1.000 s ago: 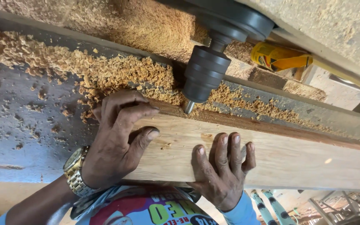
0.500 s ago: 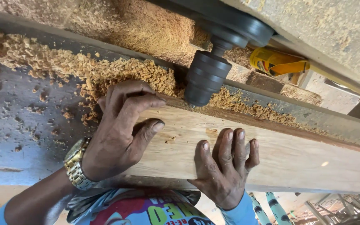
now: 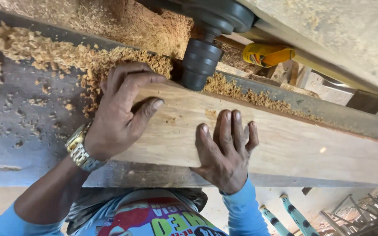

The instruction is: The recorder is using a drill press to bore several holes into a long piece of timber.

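A long pale wooden plank (image 3: 285, 144) lies across a grey machine table (image 3: 18, 144). My left hand (image 3: 119, 118), with a metal watch on the wrist, grips the plank's left end, fingers hooked over its far edge and thumb on top. My right hand (image 3: 226, 150) lies flat on the plank's top face with fingers spread, palm at the near edge. A dark grey drill chuck (image 3: 200, 65) hangs just beyond my left fingertips, its tip down at the plank's far edge. The bit is hidden.
Heaps of wood shavings (image 3: 44, 52) cover the table behind and to the left of the plank. A yellow object (image 3: 267, 53) lies beyond the chuck. A metal rail (image 3: 329, 109) runs along the plank's far side.
The bare bit tip seen one second ago is out of sight, with the chuck down close to the wood. Both hands have kept their hold on the plank and have barely shifted.
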